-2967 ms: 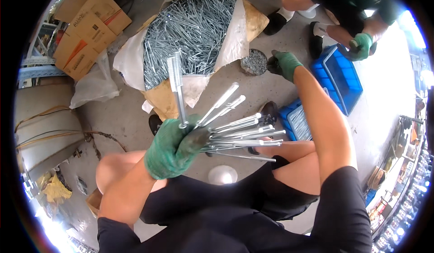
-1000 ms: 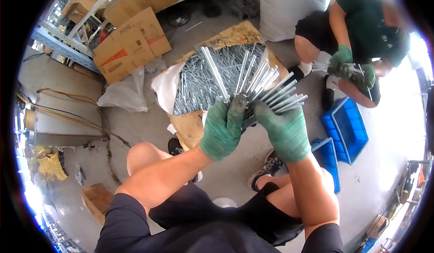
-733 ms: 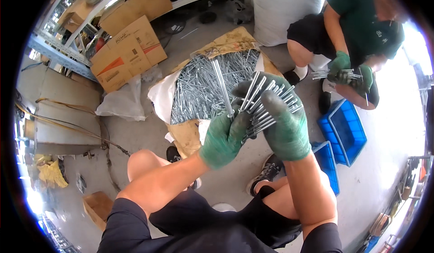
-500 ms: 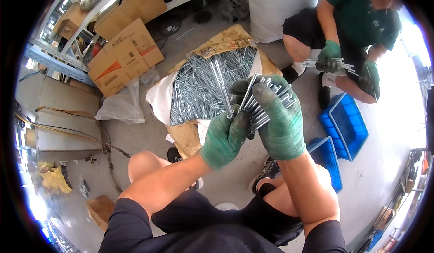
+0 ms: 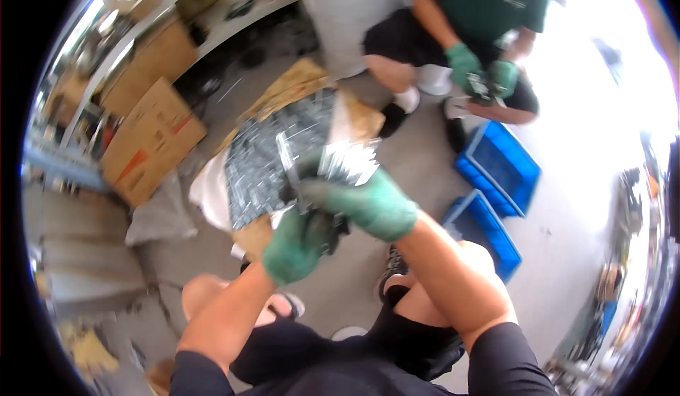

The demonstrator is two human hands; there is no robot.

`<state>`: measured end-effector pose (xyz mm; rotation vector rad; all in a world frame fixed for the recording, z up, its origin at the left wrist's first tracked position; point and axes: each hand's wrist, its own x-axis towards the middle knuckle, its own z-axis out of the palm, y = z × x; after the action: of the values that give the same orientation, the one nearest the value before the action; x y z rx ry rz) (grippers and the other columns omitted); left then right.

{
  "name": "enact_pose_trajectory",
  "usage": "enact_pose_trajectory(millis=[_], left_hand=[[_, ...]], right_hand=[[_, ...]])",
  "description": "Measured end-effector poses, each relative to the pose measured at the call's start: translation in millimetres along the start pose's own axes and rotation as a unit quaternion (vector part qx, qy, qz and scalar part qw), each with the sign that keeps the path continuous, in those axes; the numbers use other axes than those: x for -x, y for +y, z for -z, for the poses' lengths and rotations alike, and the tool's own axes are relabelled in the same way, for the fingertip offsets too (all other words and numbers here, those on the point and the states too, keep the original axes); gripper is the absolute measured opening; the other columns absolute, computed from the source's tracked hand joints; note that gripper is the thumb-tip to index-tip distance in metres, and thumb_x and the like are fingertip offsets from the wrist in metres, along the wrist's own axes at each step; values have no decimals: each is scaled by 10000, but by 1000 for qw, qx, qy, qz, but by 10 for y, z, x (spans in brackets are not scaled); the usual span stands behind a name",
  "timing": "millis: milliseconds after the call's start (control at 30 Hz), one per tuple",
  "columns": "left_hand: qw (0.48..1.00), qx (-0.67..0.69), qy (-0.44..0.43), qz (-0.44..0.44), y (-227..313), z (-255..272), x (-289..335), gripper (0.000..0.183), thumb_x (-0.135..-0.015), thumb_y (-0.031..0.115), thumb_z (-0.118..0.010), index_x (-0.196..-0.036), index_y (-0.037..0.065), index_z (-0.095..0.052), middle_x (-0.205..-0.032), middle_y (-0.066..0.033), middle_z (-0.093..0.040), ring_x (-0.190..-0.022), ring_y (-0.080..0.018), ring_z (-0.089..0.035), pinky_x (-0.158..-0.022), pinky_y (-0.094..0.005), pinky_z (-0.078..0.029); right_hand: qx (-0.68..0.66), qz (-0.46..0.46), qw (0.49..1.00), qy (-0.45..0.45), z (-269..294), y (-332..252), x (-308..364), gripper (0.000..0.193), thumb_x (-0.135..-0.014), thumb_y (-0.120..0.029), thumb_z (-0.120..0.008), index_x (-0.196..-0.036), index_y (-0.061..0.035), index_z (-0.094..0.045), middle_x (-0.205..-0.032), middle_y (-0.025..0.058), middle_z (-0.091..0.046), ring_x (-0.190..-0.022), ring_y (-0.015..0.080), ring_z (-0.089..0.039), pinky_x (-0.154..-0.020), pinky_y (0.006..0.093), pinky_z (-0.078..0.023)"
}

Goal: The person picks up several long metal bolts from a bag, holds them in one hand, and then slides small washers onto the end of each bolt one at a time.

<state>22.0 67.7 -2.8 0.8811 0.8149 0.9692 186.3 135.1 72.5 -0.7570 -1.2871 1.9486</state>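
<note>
My right hand (image 5: 379, 205), in a green glove with dark palm and fingers, is closed around a bundle of shiny metal rods (image 5: 349, 161). Close against it, my left hand (image 5: 292, 249), gloved the same way, pinches a few long metal rods (image 5: 286, 154) that point up and away. Motion blur smears the fingers of both hands and the rod ends. Beyond my hands a heap of loose metal rods (image 5: 258, 166) fills a torn paper sack (image 5: 290, 88) on the floor.
Two blue plastic crates (image 5: 510, 171) stand on the floor at right. Past them a crouching person (image 5: 489, 13) holds rods in green gloves. A cardboard box (image 5: 152, 141) and clear plastic bag (image 5: 164, 212) lie left, by shelving. A white sack (image 5: 340, 20) stands behind.
My view has turned right, so the heap and my hands sit further left. My right hand has tilted over toward the left one. The other person's hands have come together.
</note>
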Motion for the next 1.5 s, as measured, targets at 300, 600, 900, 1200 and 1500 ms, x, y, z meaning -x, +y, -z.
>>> enact_pose_trajectory(millis=[300, 600, 900, 1200, 1500], left_hand=[[998, -46, 7, -51, -85, -50, 229, 420, -1075, 426, -439, -1330, 95, -483, -1043, -29, -607, -837, -122, -596, -649, -261, -477], [968, 219, 61, -108, 119, -435, 289, 561, -1058, 484, -400, -1468, 101, -406, -1358, -108, -540, -1188, -235, -577, -1026, -386, -482], [894, 383, -139, -187, -277, 435, 63, 371, -1060, 313, -444, -1329, 67, -517, -1275, -59, -547, -1186, -180, -505, -1053, -343, -379], [925, 346, 144, -59, 212, 50, 365, 397, -1071, 340, -438, -1347, 76, -544, -1308, -56, -577, -1253, -190, -515, -1101, -356, -378], [919, 359, 140, -85, 137, 139, 285, 370, -1065, 342, -459, -1266, 58, -584, -1152, -53, -624, -1101, -175, -591, -994, -336, -473]], right_hand=[[4, 58, 997, 60, -180, 335, 92, 325, -994, -240, -557, -838, -4, -717, -783, 74, -708, -718, 133, -635, -704, 300, -535], [-65, 215, 962, 155, -571, 321, 223, 247, -1067, -246, -529, -931, -52, -597, -728, 1, -594, -672, 86, -557, -624, 272, -475], [133, 272, 947, 112, -781, 295, 203, 114, -934, -118, -684, -950, -21, -626, -787, 20, -614, -740, 106, -563, -695, 313, -504], [46, 239, 970, 19, -753, 246, 60, 149, -935, -159, -701, -959, -20, -652, -857, 34, -648, -777, 124, -602, -709, 304, -506], [94, 279, 950, 102, -873, 420, -20, 196, -1024, -228, -625, -969, -43, -655, -849, 14, -652, -711, 84, -582, -640, 270, -480]])
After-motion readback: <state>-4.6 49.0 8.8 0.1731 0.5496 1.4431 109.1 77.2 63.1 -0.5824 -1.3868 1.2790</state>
